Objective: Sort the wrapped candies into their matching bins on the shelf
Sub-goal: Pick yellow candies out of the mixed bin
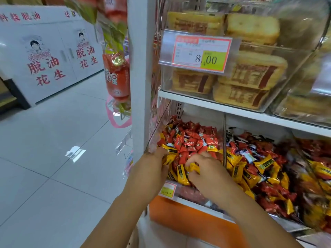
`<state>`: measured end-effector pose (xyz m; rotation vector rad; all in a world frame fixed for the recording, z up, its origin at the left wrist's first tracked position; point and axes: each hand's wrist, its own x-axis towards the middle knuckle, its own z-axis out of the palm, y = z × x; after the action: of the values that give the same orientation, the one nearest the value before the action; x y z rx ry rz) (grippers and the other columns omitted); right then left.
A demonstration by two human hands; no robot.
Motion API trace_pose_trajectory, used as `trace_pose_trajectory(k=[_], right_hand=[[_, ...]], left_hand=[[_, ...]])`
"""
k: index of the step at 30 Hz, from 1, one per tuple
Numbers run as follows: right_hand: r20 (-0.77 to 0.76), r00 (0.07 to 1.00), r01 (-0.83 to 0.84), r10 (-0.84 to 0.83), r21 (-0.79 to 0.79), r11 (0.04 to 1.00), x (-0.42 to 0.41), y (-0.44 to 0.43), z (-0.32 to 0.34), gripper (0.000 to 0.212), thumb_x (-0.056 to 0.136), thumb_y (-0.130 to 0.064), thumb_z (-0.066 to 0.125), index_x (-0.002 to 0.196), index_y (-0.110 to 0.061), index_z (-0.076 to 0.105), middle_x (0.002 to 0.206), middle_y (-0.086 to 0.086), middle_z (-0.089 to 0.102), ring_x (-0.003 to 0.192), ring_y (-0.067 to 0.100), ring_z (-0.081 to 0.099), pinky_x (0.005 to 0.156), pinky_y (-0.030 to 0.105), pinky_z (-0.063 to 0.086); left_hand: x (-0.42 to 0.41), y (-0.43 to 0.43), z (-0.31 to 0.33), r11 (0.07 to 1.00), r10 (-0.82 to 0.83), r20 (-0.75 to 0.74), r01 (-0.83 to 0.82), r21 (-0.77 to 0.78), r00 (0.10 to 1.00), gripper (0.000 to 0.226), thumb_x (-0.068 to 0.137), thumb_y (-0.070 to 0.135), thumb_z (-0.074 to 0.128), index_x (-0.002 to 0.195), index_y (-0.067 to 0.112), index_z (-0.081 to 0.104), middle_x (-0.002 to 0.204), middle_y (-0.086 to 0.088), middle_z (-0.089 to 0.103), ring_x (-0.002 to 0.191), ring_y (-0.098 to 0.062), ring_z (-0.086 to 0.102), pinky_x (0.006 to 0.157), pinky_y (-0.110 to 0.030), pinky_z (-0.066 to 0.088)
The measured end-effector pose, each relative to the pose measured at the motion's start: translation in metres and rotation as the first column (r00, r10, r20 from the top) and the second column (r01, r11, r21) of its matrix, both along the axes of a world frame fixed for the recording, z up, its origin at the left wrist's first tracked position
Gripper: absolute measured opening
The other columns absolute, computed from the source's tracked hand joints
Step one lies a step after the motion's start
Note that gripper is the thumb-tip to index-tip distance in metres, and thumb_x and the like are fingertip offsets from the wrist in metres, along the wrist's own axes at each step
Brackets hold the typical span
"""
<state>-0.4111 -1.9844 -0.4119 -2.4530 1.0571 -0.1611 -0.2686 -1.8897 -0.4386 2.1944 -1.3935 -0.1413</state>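
Reaching in from the lower centre of the frame, both hands work the front of the left bin (186, 195). Right hand (206, 173): fingers (200, 157) curled, pinching a yellow candy (194, 168) just above the pile. Left hand (152, 169): fingertips buried among yellow wrappers at the bin's front left corner; whether they grip anything cannot be told.

Behind the hands, the left bin holds mainly red candies (189, 142), with several yellow ones mixed in along the front. Past the divider (224, 140), the right bin (293, 225) is a thorough mix of yellow, red and a few blue-and-white wrappers.

On the shelf above, at upper right of the frame, are bread packs (250, 72) and a price tag (202, 52).

Assessment: sorting appears far from complete. One candy is in hand, and much stray stock remains in both bins.
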Motion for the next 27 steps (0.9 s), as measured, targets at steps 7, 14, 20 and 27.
trace_pose_trajectory(k=[7, 14, 20, 27], right_hand=[[-0.183, 0.976, 0.121, -0.120, -0.007, 0.993, 0.022, 0.006, -0.014, 0.042, 0.085, -0.034, 0.069, 0.119, -0.012, 0.057, 0.128, 0.003, 0.039, 0.092, 0.020, 0.060, 0.071, 0.028, 0.046], [0.012, 0.989, 0.148, -0.148, 0.034, 0.988, 0.010, 0.003, 0.011, 0.036, 0.080, -0.029, 0.069, 0.114, -0.026, 0.058, 0.098, -0.005, 0.057, 0.069, 0.010, 0.054, 0.057, 0.024, 0.041], [0.276, 0.961, 0.001, -0.019, 0.066, 0.998, 0.027, -0.006, 0.006, 0.053, 0.086, -0.018, 0.064, 0.133, -0.034, 0.046, 0.119, -0.020, 0.042, 0.063, 0.001, 0.048, 0.057, 0.016, 0.035], [0.133, 0.987, -0.077, 0.086, -0.065, 0.995, 0.064, -0.010, -0.022, 0.042, 0.083, -0.016, 0.061, 0.120, -0.032, 0.049, 0.118, -0.009, 0.054, 0.091, 0.014, 0.055, 0.067, 0.029, 0.040]], left_hand=[[-0.004, 0.010, 0.009, 0.992, 0.113, -0.060, -0.117, -0.056, 0.992, 0.032, 0.090, 0.033, 0.060, 0.118, 0.037, 0.045, 0.089, 0.019, 0.056, 0.076, -0.004, 0.051, 0.067, -0.019, 0.040], [0.002, 0.015, 0.013, 0.990, 0.129, -0.061, -0.131, -0.041, 0.990, 0.024, 0.094, 0.043, 0.051, 0.115, 0.034, 0.046, 0.077, 0.018, 0.049, 0.077, -0.010, 0.054, 0.059, -0.020, 0.037], [0.000, 0.011, 0.016, 0.986, 0.164, -0.071, -0.167, -0.026, 0.984, 0.019, 0.097, 0.034, 0.044, 0.114, 0.027, 0.039, 0.065, 0.013, 0.043, 0.063, -0.013, 0.048, 0.048, -0.022, 0.030], [0.006, 0.013, 0.017, 0.986, 0.165, -0.085, -0.168, -0.024, 0.983, 0.016, 0.096, 0.040, 0.047, 0.110, 0.032, 0.045, 0.073, 0.014, 0.048, 0.072, -0.011, 0.050, 0.053, -0.022, 0.034]])
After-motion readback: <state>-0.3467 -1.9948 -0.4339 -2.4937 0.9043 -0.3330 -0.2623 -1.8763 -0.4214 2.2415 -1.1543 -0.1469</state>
